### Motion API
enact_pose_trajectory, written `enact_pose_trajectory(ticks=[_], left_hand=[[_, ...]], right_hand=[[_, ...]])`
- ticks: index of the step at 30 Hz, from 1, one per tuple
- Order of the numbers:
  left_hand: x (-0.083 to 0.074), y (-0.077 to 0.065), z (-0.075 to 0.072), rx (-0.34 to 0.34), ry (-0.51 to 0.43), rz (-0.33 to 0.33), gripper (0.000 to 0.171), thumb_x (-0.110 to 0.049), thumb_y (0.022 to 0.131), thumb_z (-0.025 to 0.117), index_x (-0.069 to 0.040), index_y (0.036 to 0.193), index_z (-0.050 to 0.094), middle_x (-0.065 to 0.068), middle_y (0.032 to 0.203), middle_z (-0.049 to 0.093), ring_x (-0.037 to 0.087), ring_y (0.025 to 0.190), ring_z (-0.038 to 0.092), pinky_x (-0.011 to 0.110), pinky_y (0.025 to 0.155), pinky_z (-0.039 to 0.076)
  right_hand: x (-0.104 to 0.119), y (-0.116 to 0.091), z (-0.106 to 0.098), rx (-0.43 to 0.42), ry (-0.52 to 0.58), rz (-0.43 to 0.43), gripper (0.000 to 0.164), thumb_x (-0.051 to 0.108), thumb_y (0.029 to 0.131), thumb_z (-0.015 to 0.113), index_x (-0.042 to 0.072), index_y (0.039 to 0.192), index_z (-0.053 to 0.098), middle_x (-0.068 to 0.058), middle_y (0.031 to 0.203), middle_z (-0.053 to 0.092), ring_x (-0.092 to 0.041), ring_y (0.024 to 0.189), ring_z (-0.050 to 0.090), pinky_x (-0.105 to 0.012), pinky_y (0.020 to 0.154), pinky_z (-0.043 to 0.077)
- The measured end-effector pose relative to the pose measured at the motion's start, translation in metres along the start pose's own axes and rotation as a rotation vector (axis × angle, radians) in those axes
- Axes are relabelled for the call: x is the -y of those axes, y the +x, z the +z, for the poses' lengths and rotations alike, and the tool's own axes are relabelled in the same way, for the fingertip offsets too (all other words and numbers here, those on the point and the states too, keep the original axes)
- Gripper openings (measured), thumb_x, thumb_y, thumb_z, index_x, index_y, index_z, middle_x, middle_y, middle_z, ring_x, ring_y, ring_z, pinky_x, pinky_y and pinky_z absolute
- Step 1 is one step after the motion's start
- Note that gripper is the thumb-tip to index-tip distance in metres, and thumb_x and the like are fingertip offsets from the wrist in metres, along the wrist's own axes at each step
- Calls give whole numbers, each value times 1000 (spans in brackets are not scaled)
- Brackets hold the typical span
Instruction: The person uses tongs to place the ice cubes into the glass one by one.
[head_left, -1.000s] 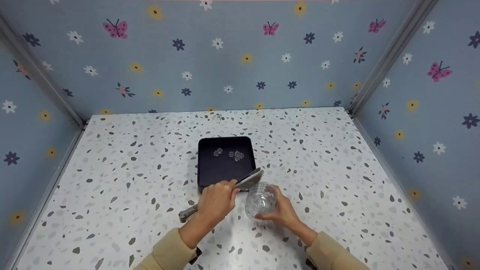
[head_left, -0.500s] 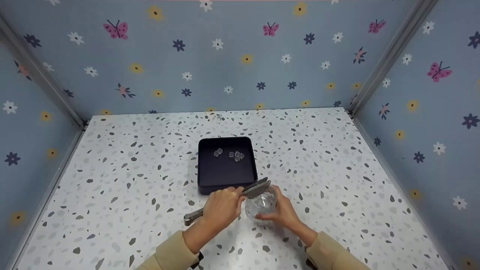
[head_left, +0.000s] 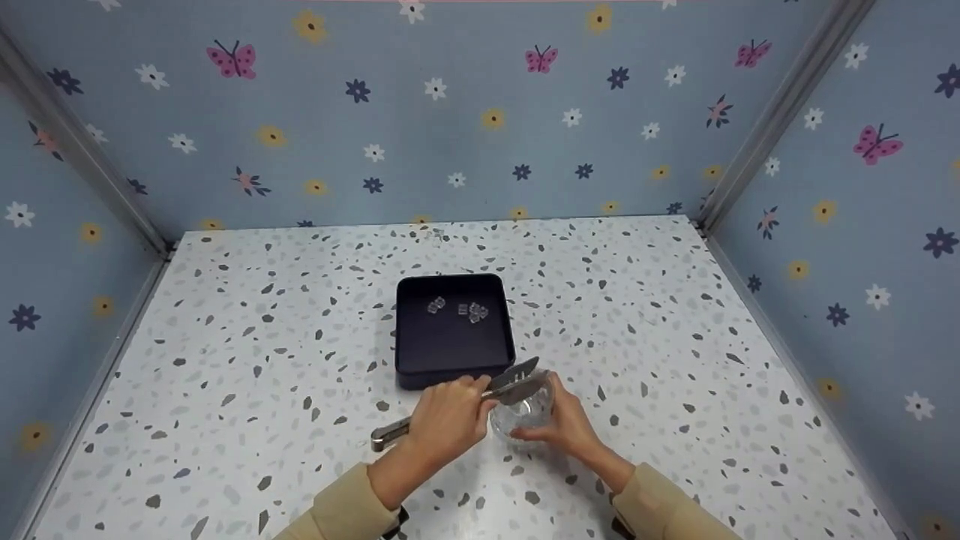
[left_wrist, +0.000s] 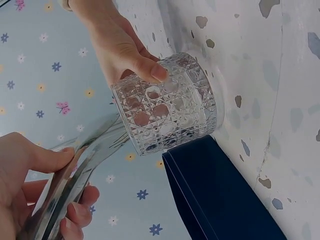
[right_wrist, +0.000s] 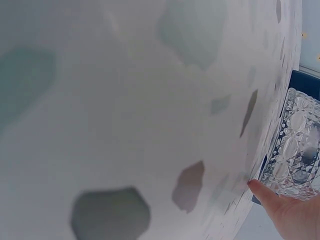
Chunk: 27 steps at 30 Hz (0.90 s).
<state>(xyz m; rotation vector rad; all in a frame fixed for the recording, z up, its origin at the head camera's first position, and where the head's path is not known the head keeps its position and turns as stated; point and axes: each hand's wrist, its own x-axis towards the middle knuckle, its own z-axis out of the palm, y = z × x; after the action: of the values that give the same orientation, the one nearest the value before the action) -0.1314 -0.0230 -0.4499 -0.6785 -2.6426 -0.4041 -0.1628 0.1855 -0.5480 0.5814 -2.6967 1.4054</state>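
My left hand (head_left: 448,417) grips metal tongs (head_left: 513,381) round their arms, with the handle end sticking out behind it. Their flat slotted ends hover over the mouth of a clear cut-glass tumbler (left_wrist: 170,107). My right hand (head_left: 568,421) holds that tumbler from its right side, thumb and fingers spread round the wall. In the left wrist view the tongs (left_wrist: 95,147) reach the tumbler's rim; whether anything lies between their ends cannot be made out. A dark navy square tray (head_left: 450,373) sits just beyond both hands, with several small clear cubes (head_left: 478,311) in it.
The white speckled table (head_left: 315,300) runs back to a blue flowered wall (head_left: 420,112), with side panels at left and right. In the left wrist view, the tray's side (left_wrist: 215,185) lies close beside the tumbler.
My left hand has brought the tongs right and nearer me, from the tray's front corner to over the tumbler. Their ends now stand further apart than half a second ago. Tumbler and right hand stay put.
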Motion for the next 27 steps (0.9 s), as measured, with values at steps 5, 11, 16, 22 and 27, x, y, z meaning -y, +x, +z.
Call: enact_pose_trajectory(ticks=[5, 11, 16, 22, 27], left_hand=[[1, 0, 1, -14, -7, -17, 33, -30, 79, 63, -5, 100, 65, 7, 77, 62, 22, 56, 58, 33, 47, 44], [3, 1, 0, -17, -35, -56, 36, -31, 81, 62, -4, 104, 63, 8, 78, 61, 23, 58, 59, 34, 46, 45], [7, 1, -1, -38, -1, -71, 37, -32, 80, 63, -4, 104, 63, 8, 77, 61, 22, 55, 58, 33, 44, 45], [14, 4, 2, -79, 18, -110, 36, -31, 78, 65, -4, 101, 63, 8, 72, 59, 24, 52, 57, 34, 43, 44], [20, 8, 3, -76, 23, -140, 36, -30, 77, 65, -4, 101, 63, 9, 74, 59, 25, 55, 58, 36, 45, 45]], right_hand=[[0, 0, -1, -2, 14, -8, 81, 42, 55, 80, 11, 119, 40, -2, 107, 59, -20, 100, 55, -36, 85, 42], [0, 0, -1, -5, 12, -1, 88, 40, 53, 81, 12, 124, 38, -3, 111, 58, -20, 102, 54, -37, 87, 41], [0, 1, -1, -20, -23, 5, 91, 39, 52, 83, 10, 125, 37, -9, 112, 57, -23, 101, 54, -38, 85, 41], [1, 1, -1, -20, -28, 22, 92, 38, 51, 83, 6, 125, 38, -12, 112, 57, -24, 101, 54, -39, 87, 40], [0, 1, 0, -21, -20, 23, 92, 38, 50, 84, 6, 124, 38, -12, 112, 56, -24, 102, 54, -39, 88, 39]])
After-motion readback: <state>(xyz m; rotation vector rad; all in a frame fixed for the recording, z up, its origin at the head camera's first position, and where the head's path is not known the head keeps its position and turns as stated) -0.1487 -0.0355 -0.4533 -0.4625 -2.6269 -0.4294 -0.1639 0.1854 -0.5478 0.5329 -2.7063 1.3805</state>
